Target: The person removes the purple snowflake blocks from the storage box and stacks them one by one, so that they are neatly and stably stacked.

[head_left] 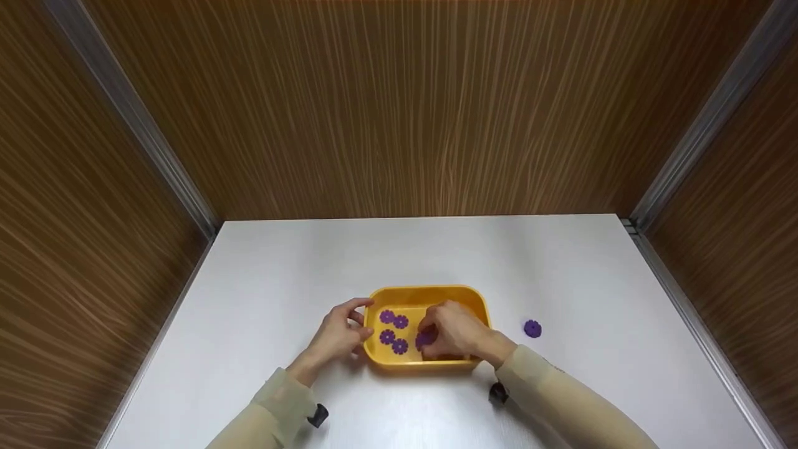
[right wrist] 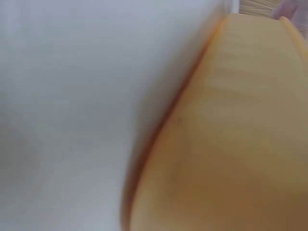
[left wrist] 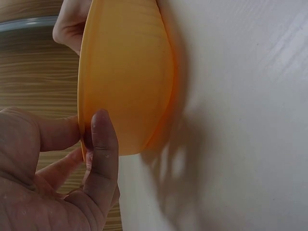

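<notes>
Four purple discs (head_left: 387, 337): could scatter if nudged
Left hand (head_left: 340, 332): clamped on yellow tray (head_left: 430, 292); tilt risk if tugged
Right hand (head_left: 455, 328): pinching fifth disc (head_left: 424, 339)

The yellow tray (head_left: 424, 294) looks like smooth, faintly glossy plastic; the purple discs (head_left: 532, 328) look matt, their material unclear; the white tabletop (head_left: 312, 262) has a soft sheen, the panels (head_left: 399, 112) wood grain, the corner rails (head_left: 135, 112) dull metal, the sleeves (head_left: 548, 390) thin cloth
</notes>
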{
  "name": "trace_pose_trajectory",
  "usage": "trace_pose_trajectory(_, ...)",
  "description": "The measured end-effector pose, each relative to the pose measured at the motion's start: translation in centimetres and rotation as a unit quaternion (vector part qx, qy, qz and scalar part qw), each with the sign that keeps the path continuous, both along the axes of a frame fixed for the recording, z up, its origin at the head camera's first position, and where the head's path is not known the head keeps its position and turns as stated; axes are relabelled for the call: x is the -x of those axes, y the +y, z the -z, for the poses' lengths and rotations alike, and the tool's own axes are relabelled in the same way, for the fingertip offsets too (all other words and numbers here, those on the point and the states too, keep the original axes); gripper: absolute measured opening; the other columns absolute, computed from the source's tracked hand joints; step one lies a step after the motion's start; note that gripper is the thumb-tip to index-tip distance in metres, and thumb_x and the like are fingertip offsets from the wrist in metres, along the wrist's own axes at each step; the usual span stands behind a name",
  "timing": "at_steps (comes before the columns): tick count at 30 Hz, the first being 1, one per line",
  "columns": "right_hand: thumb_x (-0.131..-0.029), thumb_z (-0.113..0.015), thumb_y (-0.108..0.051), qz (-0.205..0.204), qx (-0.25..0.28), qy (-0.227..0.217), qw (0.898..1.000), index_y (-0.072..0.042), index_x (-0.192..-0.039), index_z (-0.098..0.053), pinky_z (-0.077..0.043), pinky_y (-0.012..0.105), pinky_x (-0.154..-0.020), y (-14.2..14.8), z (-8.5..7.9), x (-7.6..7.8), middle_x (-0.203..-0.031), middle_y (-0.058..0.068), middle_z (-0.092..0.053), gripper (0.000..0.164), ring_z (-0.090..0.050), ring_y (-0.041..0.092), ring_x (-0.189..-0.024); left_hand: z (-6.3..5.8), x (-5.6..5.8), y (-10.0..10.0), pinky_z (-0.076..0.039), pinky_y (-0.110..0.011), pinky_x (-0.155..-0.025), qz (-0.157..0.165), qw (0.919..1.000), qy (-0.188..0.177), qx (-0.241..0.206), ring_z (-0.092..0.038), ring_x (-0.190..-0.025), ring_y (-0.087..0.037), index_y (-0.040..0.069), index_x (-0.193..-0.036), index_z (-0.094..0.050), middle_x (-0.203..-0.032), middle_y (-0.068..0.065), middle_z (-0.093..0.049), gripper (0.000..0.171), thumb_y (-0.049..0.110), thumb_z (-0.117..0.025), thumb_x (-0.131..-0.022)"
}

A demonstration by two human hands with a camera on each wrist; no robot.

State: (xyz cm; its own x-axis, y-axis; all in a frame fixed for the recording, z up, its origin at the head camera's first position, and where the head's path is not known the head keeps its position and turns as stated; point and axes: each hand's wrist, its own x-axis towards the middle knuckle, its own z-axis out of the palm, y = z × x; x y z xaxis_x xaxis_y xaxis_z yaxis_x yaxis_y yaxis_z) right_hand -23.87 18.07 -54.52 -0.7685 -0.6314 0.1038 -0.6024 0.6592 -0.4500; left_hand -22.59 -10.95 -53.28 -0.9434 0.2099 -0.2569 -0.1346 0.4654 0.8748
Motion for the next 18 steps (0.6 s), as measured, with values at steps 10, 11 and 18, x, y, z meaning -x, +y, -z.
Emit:
trace_pose_trajectory(10, -0.083, -0.095, -0.022, -0.018, 0.064, 0.055, 0.996, -0.01, -0.105, -0.09, -0.062, 0.02, -0.072, 2.3, -1.5, -0.4, -0.09, 0.002, -0.083, 0.026, -0.075, 0.014, -0.079, -0.2, 0.0, 0.2, -0.07, -0.037, -0.071, -0.008, 0.9999, -0.006, 0.009, -0.07, -0.078, -0.02, 0.019, -0.158, -0.063, -0.12, -0.012, -0.062, 0.06, 0.002, -0.074, -0.102)
trace_pose_trajectory(11, -0.083, -0.094, -0.022, -0.02, 0.067, 0.058, 0.996, -0.01, -0.105, -0.09, -0.063, 0.02, -0.073, 2.6, -1.6, -0.4, -0.09, 0.003, -0.082, 0.026, -0.075, 0.014, -0.079, -0.2, 0.0, 0.2, -0.07, -0.036, -0.071, -0.008, 0.9999, -0.005, 0.009, -0.069, -0.078, -0.02, 0.019, -0.158, -0.063, -0.12, -0.012, -0.062, 0.06, 0.002, -0.074, -0.101)
trace_pose_trajectory(18, -0.083, -0.093, -0.02, -0.019, 0.078, 0.071, 0.994, -0.008, -0.104, -0.089, -0.062, 0.021, -0.072, 4.6, -2.3, -0.5, -0.088, 0.003, -0.08, 0.025, -0.074, 0.015, -0.076, -0.2, 0.0, -0.1, -0.07, -0.035, -0.069, 0.003, 1.0, 0.001, 0.001, -0.07, -0.075, -0.019, 0.016, -0.159, -0.06, -0.119, -0.012, -0.061, 0.062, 0.001, -0.074, -0.101)
